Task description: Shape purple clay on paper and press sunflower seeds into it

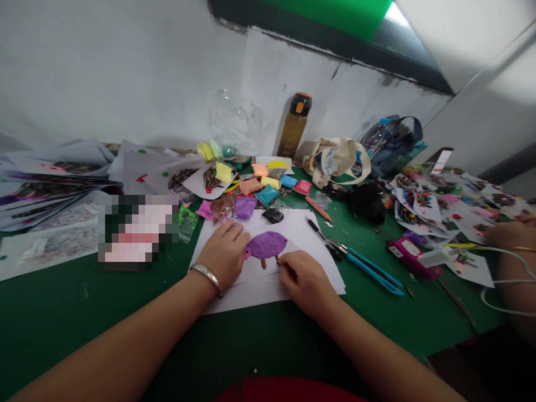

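Note:
A flat purple oval of modelling clay (pixel 267 244) lies on white paper (pixel 245 293), with a small pink piece (pixel 247 254) at its left end. Two short brown clay strips (pixel 263 263) stick out below it like legs. My left hand (pixel 226 252), a silver bangle on its wrist, rests on the paper with its fingers laid out beside the oval's left edge. At the right-hand strip, the fingers of my right hand (pixel 305 279) are curled and pinched together, their tips touching it. What sits between those tips, if anything, is hidden.
Behind the paper lie several coloured clay packets (pixel 267 195). A pen (pixel 320 231) and a blue utility knife (pixel 368 268) are to the right. Paper stacks (pixel 62 173) fill the left; a bottle (pixel 294 125) stands by the wall. Another person's arm (pixel 517 262) reaches in at far right.

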